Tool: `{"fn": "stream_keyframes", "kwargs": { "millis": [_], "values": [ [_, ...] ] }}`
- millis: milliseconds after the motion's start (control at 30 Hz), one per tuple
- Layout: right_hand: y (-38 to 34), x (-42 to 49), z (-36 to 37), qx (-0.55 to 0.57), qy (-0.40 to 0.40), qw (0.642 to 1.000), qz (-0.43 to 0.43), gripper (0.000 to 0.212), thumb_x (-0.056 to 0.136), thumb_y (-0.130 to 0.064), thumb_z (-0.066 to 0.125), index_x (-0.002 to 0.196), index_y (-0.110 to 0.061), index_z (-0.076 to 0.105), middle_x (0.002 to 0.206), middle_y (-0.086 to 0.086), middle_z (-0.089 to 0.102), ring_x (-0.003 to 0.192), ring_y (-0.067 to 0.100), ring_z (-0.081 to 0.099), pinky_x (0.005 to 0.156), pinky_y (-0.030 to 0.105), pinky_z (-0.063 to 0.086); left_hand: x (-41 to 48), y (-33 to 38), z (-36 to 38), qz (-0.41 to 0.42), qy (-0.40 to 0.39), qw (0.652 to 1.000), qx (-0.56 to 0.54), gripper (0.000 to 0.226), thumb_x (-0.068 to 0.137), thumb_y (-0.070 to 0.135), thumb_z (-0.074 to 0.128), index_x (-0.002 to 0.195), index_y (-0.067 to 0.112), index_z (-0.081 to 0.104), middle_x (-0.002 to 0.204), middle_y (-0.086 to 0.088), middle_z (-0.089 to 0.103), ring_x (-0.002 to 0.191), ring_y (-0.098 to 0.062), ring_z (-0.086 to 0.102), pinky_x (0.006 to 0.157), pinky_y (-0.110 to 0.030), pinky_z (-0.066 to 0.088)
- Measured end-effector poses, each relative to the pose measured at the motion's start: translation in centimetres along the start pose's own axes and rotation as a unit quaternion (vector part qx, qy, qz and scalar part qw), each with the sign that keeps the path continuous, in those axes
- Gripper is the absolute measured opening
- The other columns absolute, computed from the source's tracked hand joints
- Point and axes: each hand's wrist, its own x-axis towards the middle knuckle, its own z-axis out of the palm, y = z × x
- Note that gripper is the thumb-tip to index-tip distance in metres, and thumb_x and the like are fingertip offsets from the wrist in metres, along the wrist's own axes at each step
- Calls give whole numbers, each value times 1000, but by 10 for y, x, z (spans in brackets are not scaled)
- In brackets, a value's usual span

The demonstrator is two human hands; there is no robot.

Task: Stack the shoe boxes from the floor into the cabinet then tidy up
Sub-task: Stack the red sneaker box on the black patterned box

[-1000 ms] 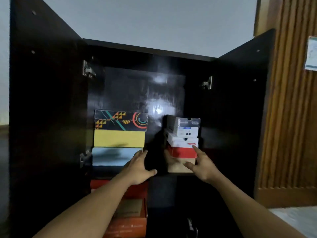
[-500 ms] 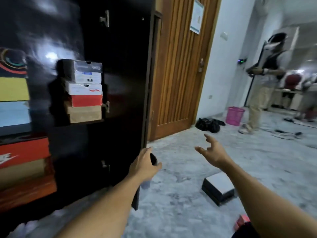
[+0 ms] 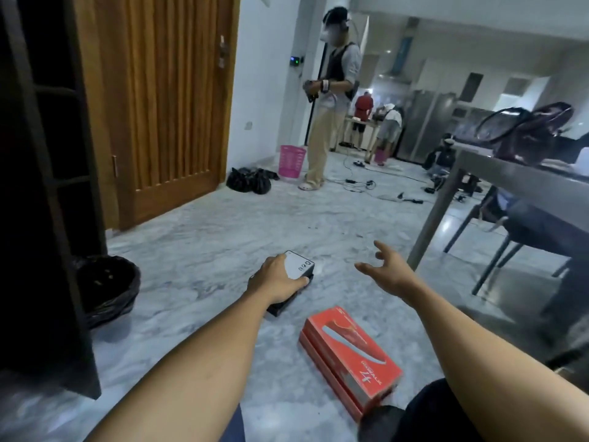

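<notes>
Cardboard shoe box (image 3: 300, 266), white lid over a black base, lies flat on the marble floor (image 3: 197, 250), a little out from the open cabinet door (image 3: 47, 186). Over its near end: left hand (image 3: 276, 282), fingers curled across the lid, thumb along the side, grasping it. To the right of the box and apart from it: right hand (image 3: 390, 271), fingers spread, holding nothing.

Handling, as a judgement: likely light, with stiff walls. The lid probably sits loose and could lift away if pulled on its own. Better taken by the base, one hand at each short end or a palm underneath. Corners would dent under a hard squeeze. Whether shoes are inside cannot be told.

Second one, the red box (image 3: 350, 355), lies nearer the person, clear of the first, untouched.

Further out: black bin bag (image 3: 105, 288) at the foot of the cabinet door; grey table (image 3: 510, 178) at right.
</notes>
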Motion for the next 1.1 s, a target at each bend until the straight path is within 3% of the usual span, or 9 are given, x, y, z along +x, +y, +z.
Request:
{"fn": "stream_keyframes", "kwargs": {
  "millis": [133,267,467,600,733,833,900,1033,1100],
  "values": [
    [54,13,-5,39,26,996,71,88,88,-38,72,157,-18,21,156,16,34,134,33,47,90,41,52,21,5,44,15,-50,997,61,87,82,57,69,152,20,32,155,-4,38,139,-25,41,105,-35,40],
    [102,41,-3,-29,-69,987,143,97,86,-47,72,158,-19,13,162,9,25,129,35,50,81,51,57,47,-10,91,27,-103,987,118,86,81,56,70,149,17,35,150,-5,43,133,-26,46,101,-40,46],
    [191,47,43,1,-27,994,104,79,87,-40,72,151,-15,34,152,11,42,135,29,47,108,39,42,92,-55,161,5,-147,985,92,111,58,84,68,147,24,41,148,1,49,129,-20,52,101,-39,48],
    [273,-4,124,67,79,983,153,67,81,-34,78,139,-18,47,132,3,51,121,25,55,100,40,48,114,-80,209,8,-165,986,38,109,70,57,83,156,20,27,159,2,33,144,-19,34,112,-33,34],
    [319,-50,181,84,138,970,183,72,73,-29,84,134,-18,47,122,-4,47,115,17,52,99,35,44,140,-109,254,-5,-168,985,23,132,54,66,86,158,25,16,164,-1,22,149,-20,22,119,-41,28],
    [334,-67,201,136,164,951,222,65,67,-54,81,118,-29,48,110,-22,47,98,2,57,83,22,48,158,-127,285,-27,-163,986,15,143,48,64,88,159,21,10,165,-4,20,151,-23,20,120,-46,27],
    [340,-73,213,162,177,939,247,65,63,-66,72,113,-32,48,107,-22,51,93,0,60,79,25,52,166,-131,299,-37,-161,986,8,147,48,56,92,160,15,6,166,-7,18,152,-25,18,120,-47,25],
    [354,-73,225,171,153,940,251,63,71,-59,75,122,-31,50,115,-16,58,98,-1,62,83,25,55,189,-144,318,-66,-167,983,-28,142,54,35,98,160,11,7,164,-7,23,150,-26,24,118,-41,30],
    [360,-68,227,172,146,942,247,59,75,-44,82,124,-30,51,114,-14,63,98,1,64,83,28,57,194,-149,321,-62,-199,977,-40,127,53,32,99,156,16,26,154,-1,42,142,-24,40,107,-34,41]
  ]
}}
